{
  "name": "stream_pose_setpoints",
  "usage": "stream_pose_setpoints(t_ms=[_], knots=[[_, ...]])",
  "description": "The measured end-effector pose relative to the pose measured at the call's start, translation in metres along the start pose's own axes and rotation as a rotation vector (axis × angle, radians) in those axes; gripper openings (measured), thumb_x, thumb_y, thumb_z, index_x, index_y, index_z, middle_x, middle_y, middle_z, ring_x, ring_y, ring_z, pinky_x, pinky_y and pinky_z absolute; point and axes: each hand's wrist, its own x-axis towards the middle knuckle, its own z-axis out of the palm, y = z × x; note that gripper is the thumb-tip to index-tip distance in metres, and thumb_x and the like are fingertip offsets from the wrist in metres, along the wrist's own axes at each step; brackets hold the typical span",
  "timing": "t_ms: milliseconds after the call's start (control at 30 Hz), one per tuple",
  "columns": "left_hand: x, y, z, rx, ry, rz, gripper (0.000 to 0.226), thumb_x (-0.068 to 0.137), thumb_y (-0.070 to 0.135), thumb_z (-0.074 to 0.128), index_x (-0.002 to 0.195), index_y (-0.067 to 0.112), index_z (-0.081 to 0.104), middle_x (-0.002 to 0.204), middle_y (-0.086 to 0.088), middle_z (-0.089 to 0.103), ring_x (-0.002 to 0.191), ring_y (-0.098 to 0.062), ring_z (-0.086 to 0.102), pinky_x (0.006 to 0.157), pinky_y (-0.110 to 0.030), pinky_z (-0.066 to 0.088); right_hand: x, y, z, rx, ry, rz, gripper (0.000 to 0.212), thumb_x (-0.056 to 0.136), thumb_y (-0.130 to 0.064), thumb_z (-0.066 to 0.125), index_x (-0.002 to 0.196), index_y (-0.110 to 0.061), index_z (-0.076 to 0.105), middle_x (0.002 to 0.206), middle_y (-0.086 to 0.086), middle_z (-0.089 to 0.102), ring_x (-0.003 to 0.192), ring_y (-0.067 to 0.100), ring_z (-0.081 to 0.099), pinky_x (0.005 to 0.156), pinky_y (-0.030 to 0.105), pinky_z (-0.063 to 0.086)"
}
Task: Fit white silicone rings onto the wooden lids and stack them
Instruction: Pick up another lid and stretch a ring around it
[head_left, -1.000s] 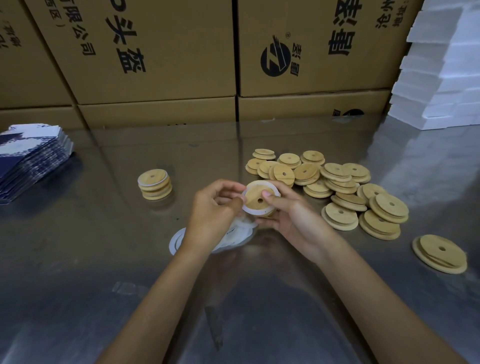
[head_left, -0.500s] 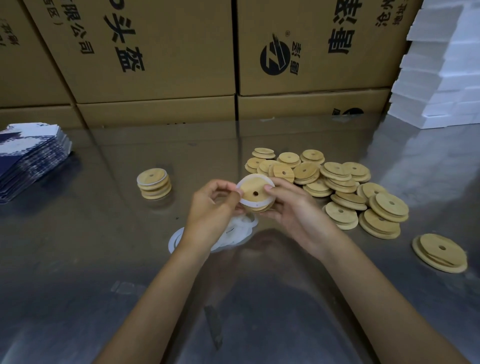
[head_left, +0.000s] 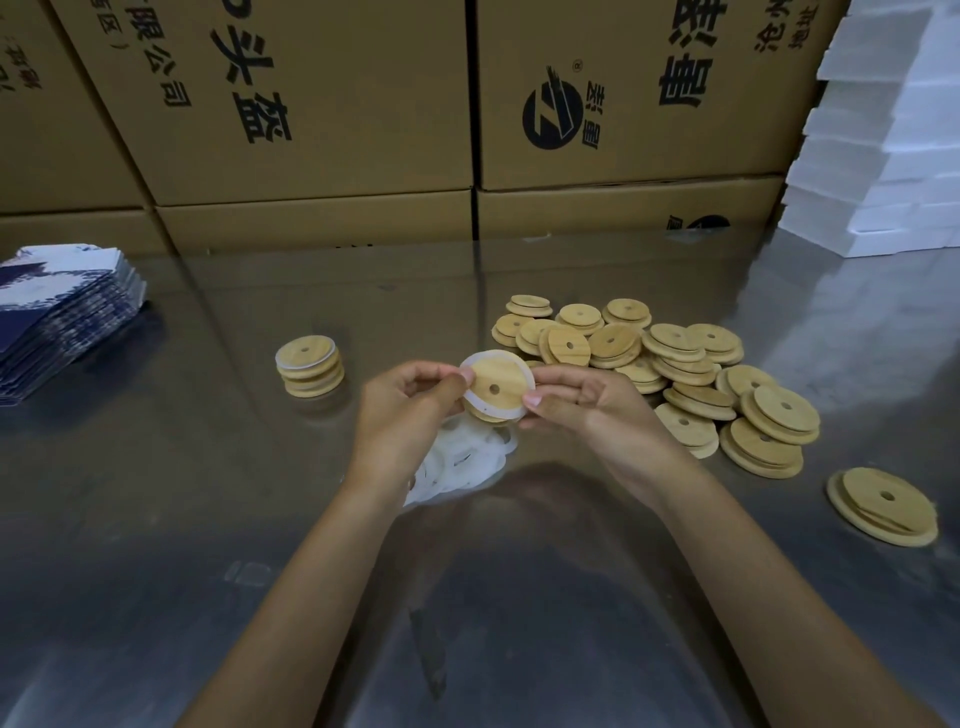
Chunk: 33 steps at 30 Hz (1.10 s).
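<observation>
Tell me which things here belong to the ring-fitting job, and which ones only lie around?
Job: lid in hand; its white ring; loose rings; bare lids pile; finished stack; lone lid.

Lying about: cardboard boxes; blue-white packets; white foam slabs.

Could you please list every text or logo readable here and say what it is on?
"头盔": large black print on the left cardboard box.
"限公司": smaller print on that box, its start cut off.
"®": beside the round logo on the right cardboard box.
Other characters on the right box: cropped or unclear.
Printed stack at left: too blurred to read.
</observation>
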Motion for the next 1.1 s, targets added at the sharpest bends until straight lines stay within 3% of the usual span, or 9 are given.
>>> stream_pose_setpoints(t_ms=[167,300,467,667,900,1100], knots=[[0.001,-0.003,0.000,-0.025,-0.012,-0.020,0.009,0.084,0.009,0.074,0.092,0.005,0.071,0.088,-0.008,0.076,0.087,-0.020,0.073,0.080,-0.027,0.058,0.000,0.002,0.007,0.097,0.040,0.062,0.025,0.094,0.003,0.062,0.119,0.005,0.065,0.111,0.022,0.073,0.099,0.024,0.071,0.092,0.035,0.059],[0.000,-0.004,0.002,0.033,-0.010,0.080,0.001,0.085,0.007,0.072,0.085,0.007,0.071,0.085,-0.004,0.075,0.087,-0.018,0.073,0.078,-0.026,0.059,0.000,0.004,0.014,0.073,0.059,0.096,0.028,0.091,0.005,0.064,0.120,0.004,0.062,0.113,0.026,0.071,0.101,0.034,0.070,0.095,0.046,0.057],[-0.005,-0.007,0.007,0.137,-0.066,0.227,0.007,0.088,0.004,0.068,0.082,0.008,0.070,0.080,0.001,0.075,0.080,-0.012,0.073,0.075,-0.023,0.059,-0.003,0.004,0.012,0.043,0.062,0.081,0.027,0.094,-0.007,0.067,0.121,-0.002,0.066,0.109,0.021,0.074,0.109,0.040,0.068,0.101,0.058,0.051],[0.000,-0.004,0.005,0.081,-0.064,0.079,0.009,0.091,0.003,0.063,0.084,0.004,0.068,0.087,-0.008,0.075,0.086,-0.021,0.073,0.080,-0.030,0.059,-0.003,0.006,0.014,0.091,0.057,0.072,0.029,0.094,-0.006,0.065,0.122,0.001,0.064,0.113,0.024,0.072,0.111,0.039,0.068,0.101,0.051,0.052],[-0.001,-0.003,0.004,0.168,-0.174,0.096,0.010,0.091,0.004,0.064,0.082,0.007,0.068,0.078,-0.002,0.071,0.075,-0.010,0.068,0.073,-0.018,0.057,-0.002,0.004,0.009,0.196,0.089,0.089,0.027,0.096,-0.007,0.063,0.123,-0.003,0.066,0.114,0.018,0.074,0.108,0.028,0.071,0.091,0.033,0.057],[-0.003,-0.005,0.005,0.280,-0.198,0.155,0.009,0.092,0.015,0.065,0.084,0.011,0.068,0.078,-0.002,0.074,0.082,-0.018,0.071,0.078,-0.032,0.060,-0.002,0.005,0.008,0.220,0.102,0.089,0.025,0.097,-0.008,0.062,0.121,-0.004,0.067,0.114,0.017,0.074,0.107,0.026,0.071,0.089,0.031,0.057]])
